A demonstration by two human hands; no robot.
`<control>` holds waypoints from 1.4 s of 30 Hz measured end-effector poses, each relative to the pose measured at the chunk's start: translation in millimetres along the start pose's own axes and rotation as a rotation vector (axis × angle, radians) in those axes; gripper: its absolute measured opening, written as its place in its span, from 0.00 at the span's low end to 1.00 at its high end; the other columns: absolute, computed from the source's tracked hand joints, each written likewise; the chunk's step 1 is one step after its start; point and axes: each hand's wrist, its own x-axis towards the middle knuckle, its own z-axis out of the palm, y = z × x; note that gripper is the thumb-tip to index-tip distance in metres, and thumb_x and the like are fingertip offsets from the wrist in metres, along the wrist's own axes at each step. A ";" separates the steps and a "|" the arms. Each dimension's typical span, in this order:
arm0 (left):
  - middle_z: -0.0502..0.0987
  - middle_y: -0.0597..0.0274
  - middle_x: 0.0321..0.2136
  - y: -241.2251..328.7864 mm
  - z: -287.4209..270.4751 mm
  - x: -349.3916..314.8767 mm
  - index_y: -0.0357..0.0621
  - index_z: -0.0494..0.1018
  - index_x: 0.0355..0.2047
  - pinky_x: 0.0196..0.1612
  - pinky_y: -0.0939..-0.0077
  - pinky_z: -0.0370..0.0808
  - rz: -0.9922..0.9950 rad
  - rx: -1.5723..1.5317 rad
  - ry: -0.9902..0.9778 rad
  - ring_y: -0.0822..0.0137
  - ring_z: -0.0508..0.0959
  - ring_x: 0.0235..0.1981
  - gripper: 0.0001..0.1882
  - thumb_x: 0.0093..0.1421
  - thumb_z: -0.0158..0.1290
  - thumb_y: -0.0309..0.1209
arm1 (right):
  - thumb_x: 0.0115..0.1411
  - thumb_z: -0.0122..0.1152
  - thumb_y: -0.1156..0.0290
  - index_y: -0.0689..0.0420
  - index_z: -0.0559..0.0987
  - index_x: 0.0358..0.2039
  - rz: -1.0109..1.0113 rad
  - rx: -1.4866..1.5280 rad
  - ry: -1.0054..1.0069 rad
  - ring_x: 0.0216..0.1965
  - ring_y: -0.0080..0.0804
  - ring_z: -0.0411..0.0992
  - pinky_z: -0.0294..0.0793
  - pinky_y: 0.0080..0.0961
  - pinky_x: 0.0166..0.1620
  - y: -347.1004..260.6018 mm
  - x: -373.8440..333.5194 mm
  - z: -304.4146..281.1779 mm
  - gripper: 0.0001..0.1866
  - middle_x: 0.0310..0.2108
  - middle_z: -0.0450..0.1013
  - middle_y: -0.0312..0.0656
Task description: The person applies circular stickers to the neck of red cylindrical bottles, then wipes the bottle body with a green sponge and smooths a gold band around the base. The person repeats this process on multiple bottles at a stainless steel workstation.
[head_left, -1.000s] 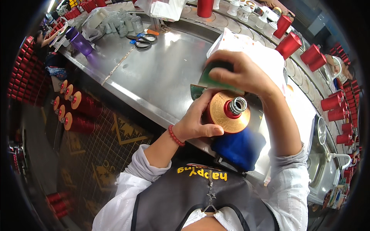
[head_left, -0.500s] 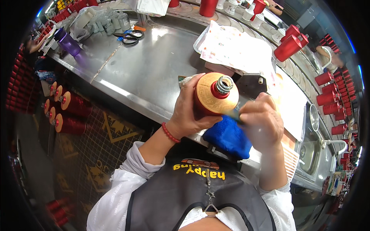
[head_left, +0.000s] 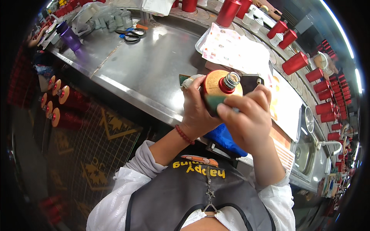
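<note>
My left hand (head_left: 197, 109) is wrapped round a red bottle (head_left: 216, 81) with a gold patterned shoulder and an open, threaded glass neck. The bottle leans with its neck toward the upper right. In my right hand (head_left: 250, 119), thumb and fingers pinch a thin, flat green piece (head_left: 215, 101), blurred, whose exact kind I cannot make out. It lies across the near side of the bottle's shoulder. Below both hands a blue cloth (head_left: 226, 140) is partly hidden. Past my left fingers a pale crumpled cloth (head_left: 191, 82) shows.
On the steel table (head_left: 154, 57) are black-handled scissors (head_left: 132, 35), a purple bottle (head_left: 68, 36) and small glass jars (head_left: 111, 21). Printed sheets (head_left: 235, 48) cover a tray. Red bottles (head_left: 295, 63) stand along a curved conveyor. A sink (head_left: 304, 154) lies right; more bottles (head_left: 59, 117) lie lower left.
My right hand has moved left with the green piece, which now overlaps the bottle's shoulder. My left hand and the bottle have shifted slightly right. Red bottles on the conveyor have changed places.
</note>
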 end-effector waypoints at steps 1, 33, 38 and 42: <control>0.69 0.47 0.49 2.2 0.8 1.6 0.37 0.54 0.60 0.55 0.57 0.68 0.046 -0.006 0.008 0.53 0.71 0.50 0.49 0.46 0.73 0.41 | 0.41 0.67 0.68 0.49 0.81 0.34 -0.024 0.047 -0.027 0.33 0.29 0.69 0.63 0.37 0.45 0.2 -2.2 1.9 0.15 0.34 0.74 0.30; 0.70 0.48 0.55 -7.5 -33.8 4.6 0.35 0.57 0.62 0.59 0.61 0.71 -0.065 -0.298 -0.304 0.54 0.75 0.55 0.57 0.38 0.77 0.46 | 0.59 0.69 0.63 0.65 0.80 0.38 0.225 0.960 -0.688 0.35 0.24 0.74 0.74 0.23 0.40 109.2 84.0 59.6 0.16 0.31 0.77 0.39; 0.71 0.48 0.55 -6.9 -42.7 9.1 0.34 0.56 0.63 0.60 0.61 0.71 -0.095 -0.274 -0.456 0.54 0.75 0.56 0.58 0.40 0.77 0.47 | 0.58 0.69 0.69 0.65 0.80 0.39 0.113 0.921 -0.694 0.34 0.26 0.74 0.75 0.25 0.40 88.8 92.2 63.1 0.14 0.30 0.77 0.44; 0.67 0.43 0.58 -14.5 -40.3 7.4 0.34 0.52 0.65 0.63 0.58 0.66 0.071 -0.256 -0.339 0.49 0.70 0.60 0.60 0.42 0.76 0.48 | 0.56 0.68 0.69 0.63 0.80 0.38 0.404 0.729 -0.288 0.32 0.27 0.75 0.76 0.26 0.37 99.1 70.7 56.7 0.13 0.29 0.77 0.43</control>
